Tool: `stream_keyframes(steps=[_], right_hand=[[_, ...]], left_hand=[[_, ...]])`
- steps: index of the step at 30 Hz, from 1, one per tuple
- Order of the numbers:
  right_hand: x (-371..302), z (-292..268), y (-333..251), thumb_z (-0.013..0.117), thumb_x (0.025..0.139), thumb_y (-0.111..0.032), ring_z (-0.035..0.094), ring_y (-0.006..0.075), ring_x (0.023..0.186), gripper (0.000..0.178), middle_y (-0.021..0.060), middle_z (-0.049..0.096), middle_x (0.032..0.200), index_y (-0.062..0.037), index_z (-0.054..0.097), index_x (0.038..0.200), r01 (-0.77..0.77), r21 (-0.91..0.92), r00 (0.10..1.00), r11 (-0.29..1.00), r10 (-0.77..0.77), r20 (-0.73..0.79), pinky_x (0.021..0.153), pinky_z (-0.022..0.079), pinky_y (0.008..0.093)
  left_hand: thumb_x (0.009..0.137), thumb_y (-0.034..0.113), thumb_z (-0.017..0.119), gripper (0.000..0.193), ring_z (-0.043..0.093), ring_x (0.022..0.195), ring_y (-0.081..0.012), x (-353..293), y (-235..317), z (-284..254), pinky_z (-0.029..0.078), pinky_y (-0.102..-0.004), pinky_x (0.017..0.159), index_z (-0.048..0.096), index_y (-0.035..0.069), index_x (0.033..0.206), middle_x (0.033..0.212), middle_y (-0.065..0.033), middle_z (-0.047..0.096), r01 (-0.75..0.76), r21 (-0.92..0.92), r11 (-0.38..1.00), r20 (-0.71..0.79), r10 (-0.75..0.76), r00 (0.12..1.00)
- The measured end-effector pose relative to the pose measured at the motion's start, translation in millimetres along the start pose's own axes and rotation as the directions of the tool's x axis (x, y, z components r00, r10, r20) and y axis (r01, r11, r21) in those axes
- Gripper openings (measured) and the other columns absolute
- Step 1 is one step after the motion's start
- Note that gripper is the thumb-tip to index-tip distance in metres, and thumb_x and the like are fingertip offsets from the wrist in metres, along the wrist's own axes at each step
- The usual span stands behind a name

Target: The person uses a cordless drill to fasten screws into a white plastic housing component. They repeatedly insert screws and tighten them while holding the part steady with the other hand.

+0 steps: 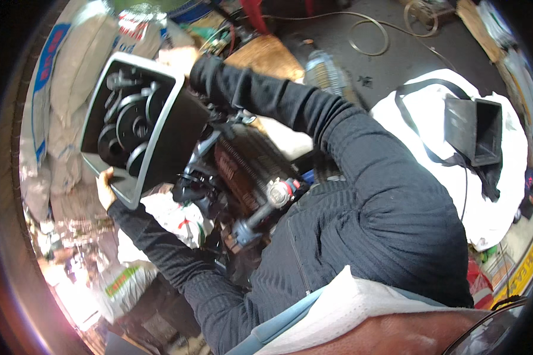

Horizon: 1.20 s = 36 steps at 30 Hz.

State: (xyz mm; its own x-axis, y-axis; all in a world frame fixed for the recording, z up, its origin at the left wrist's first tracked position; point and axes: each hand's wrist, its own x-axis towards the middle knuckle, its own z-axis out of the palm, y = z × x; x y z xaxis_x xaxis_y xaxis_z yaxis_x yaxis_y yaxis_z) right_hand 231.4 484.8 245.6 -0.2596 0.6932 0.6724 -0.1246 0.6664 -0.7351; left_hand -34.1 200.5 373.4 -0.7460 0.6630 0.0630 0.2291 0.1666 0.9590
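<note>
We are holding a tilted, pale-rimmed black bin [175, 139] between our left hand [104, 190] and right hand [180, 59], fingers [108, 173] gripping it, while dark round parts [133, 123] are lying inside

ok so the bin [180, 130] is in the upper left of the frame, between the hands: left hand [105, 188] at its lower-left rim, right hand [179, 58] up by its top right corner. Discs [135, 121] are piled inside it. Sacks [77, 77] stand behind it along the left side. Right of the bin, around the centre, there's a pipe-shaped piece [260, 214] in clutter I can't sort out. Above that is a board [265, 57], with a bottle [324, 71] just right of it. Cable [388, 42] loops across the floor [397, 66], upper right. Far right, a box [461, 124] on a big bag [491, 222]
</note>
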Motion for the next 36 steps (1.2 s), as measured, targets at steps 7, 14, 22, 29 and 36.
stream_keyframes(steps=[7, 14, 22, 29, 36], right_hand=[[87, -316, 35, 0.056, 0.079, -0.061, 0.065, 0.0292, 0.085, 0.053, 0.0133, 0.068, 0.096, -0.0158, 0.069, 0.103, -0.167, -0.630, 0.951, 0.758, 0.292, 0.098, 0.080, 0.048, 0.0368], [6, -483, 90, 0.063, 0.074, -0.060, 0.065, 0.0304, 0.081, 0.057, 0.0156, 0.068, 0.093, -0.0095, 0.070, 0.100, -0.460, -0.838, 0.884, 0.294, 0.236, -0.403, 0.074, 0.050, 0.0400], [-219, -563, 157, 0.060, 0.066, -0.075, 0.061, 0.0312, 0.107, 0.080, 0.0185, 0.066, 0.106, -0.0059, 0.070, 0.104, -0.735, -0.589, 0.404, -0.335, 0.481, -0.778, 0.092, 0.045, 0.0401], [-233, -524, 168, 0.064, 0.072, -0.065, 0.064, 0.0309, 0.099, 0.070, 0.0204, 0.067, 0.102, -0.0007, 0.069, 0.100, -0.759, -0.532, 0.271, -0.376, 0.561, -0.782, 0.087, 0.046, 0.0413], [-97, -476, 177, 0.048, 0.092, -0.036, 0.065, 0.0209, 0.076, 0.041, 0.0149, 0.068, 0.100, -0.0025, 0.067, 0.107, -0.006, -0.948, 0.867, -0.318, 0.471, -0.163, 0.065, 0.048, 0.0330]], left_hand=[[0.068, 0.004, 0.062, 0.041, 0.059, 0.099, -0.0279, 33, -2, 342, 0.050, -0.0340, 0.082, 0.064, 0.016, 0.107, 0.112, -0.0111, 0.062, -0.900, 0.386, 0.202, 0.553, 0.730, 0.401], [0.059, 0.019, 0.083, 0.068, 0.066, 0.078, -0.0291, -90, -87, 632, 0.056, -0.0390, 0.069, 0.044, -0.007, 0.107, 0.089, -0.0199, 0.064, -0.243, 0.065, 0.968, 0.434, 0.192, 0.880], [0.076, 0.023, 0.075, 0.028, 0.068, 0.067, -0.0220, -192, -115, 689, 0.056, -0.0378, 0.063, 0.067, 0.000, 0.090, 0.081, -0.0133, 0.071, -0.319, 0.696, 0.644, 0.697, -0.711, 0.086], [0.076, 0.037, 0.067, 0.043, 0.064, 0.104, -0.0260, -218, -64, 631, 0.047, -0.0418, 0.093, 0.065, 0.019, 0.115, 0.111, -0.0118, 0.066, -0.876, 0.313, 0.368, 0.913, -0.372, 0.169], [0.080, 0.036, 0.057, 0.047, 0.062, 0.099, -0.0369, -117, -18, 209, 0.049, -0.0410, 0.087, 0.060, 0.005, 0.115, 0.109, -0.0244, 0.063, -0.454, 0.536, 0.711, 0.493, 0.172, 0.853]])
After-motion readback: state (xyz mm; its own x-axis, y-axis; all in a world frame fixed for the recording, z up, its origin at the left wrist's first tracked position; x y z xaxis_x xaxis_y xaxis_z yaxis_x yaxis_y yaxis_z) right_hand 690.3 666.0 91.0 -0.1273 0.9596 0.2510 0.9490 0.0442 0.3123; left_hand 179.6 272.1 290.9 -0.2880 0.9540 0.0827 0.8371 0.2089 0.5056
